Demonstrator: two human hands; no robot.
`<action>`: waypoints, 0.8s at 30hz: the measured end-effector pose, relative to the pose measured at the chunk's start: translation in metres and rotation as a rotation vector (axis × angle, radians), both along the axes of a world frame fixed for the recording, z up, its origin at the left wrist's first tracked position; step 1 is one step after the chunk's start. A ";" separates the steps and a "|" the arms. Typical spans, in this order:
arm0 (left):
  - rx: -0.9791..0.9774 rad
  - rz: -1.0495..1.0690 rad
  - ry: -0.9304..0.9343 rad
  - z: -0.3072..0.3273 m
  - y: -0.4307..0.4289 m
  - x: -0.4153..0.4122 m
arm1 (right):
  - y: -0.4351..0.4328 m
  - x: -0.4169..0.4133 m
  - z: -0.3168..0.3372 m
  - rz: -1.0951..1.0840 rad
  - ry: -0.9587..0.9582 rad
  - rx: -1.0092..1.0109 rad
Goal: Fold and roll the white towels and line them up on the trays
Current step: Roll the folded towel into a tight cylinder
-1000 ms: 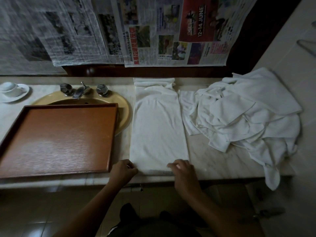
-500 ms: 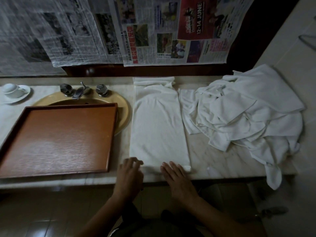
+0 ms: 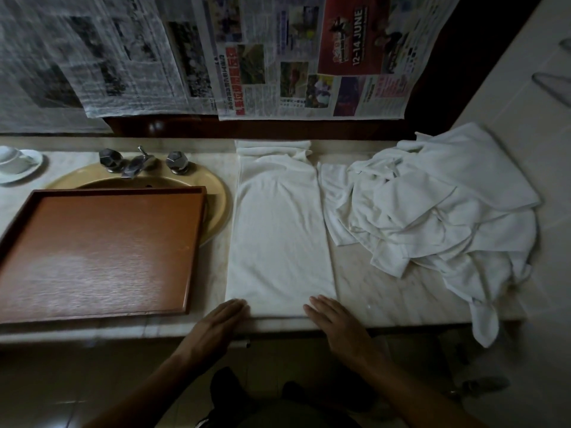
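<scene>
Both hands lie flat with fingers straight and hold nothing. The left hand [image 3: 223, 321] touches the near left corner of the folded towel [image 3: 279, 236], and the right hand [image 3: 335, 319] rests on its near right corner. The towel stretches away from the hands as 1 long strip on the bench [image 3: 386, 291]. Right of the right hand, farther back, sits a loose pile of towels [image 3: 438, 211]. Left of the left hand lies the brown tray [image 3: 99, 251], partly over a sink [image 3: 216, 193].

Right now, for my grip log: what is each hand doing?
Left hand: open, flat against near edge of folded towel.
Right hand: open, flat there too.
</scene>
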State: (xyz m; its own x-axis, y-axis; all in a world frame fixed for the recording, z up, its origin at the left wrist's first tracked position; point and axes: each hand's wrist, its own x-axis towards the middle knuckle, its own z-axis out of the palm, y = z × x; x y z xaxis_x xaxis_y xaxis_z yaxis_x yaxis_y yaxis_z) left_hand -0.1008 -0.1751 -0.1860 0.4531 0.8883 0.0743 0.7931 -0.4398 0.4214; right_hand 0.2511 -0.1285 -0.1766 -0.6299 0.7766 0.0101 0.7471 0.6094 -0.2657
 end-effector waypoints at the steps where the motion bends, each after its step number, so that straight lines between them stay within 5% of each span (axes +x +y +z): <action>1: 0.027 -0.016 0.008 0.003 0.002 -0.001 | 0.001 0.006 0.004 -0.017 0.019 0.031; 5: 0.096 -0.026 0.048 0.012 0.010 0.002 | 0.003 0.009 0.007 -0.144 0.080 -0.013; 12: 0.092 0.036 0.049 0.010 0.023 0.000 | 0.019 0.013 0.011 -0.052 0.080 -0.009; 24: -0.522 0.578 -0.302 0.041 0.029 -0.005 | 0.049 0.015 0.038 -0.516 0.208 -0.579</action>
State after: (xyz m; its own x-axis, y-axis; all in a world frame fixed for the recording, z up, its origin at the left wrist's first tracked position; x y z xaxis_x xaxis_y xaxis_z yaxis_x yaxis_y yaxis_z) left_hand -0.1059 -0.1463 -0.1446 -0.0585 0.9287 -0.3661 0.6541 0.3128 0.6887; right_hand 0.2659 -0.0792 -0.1387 -0.2198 0.8870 -0.4062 0.7973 -0.0766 -0.5986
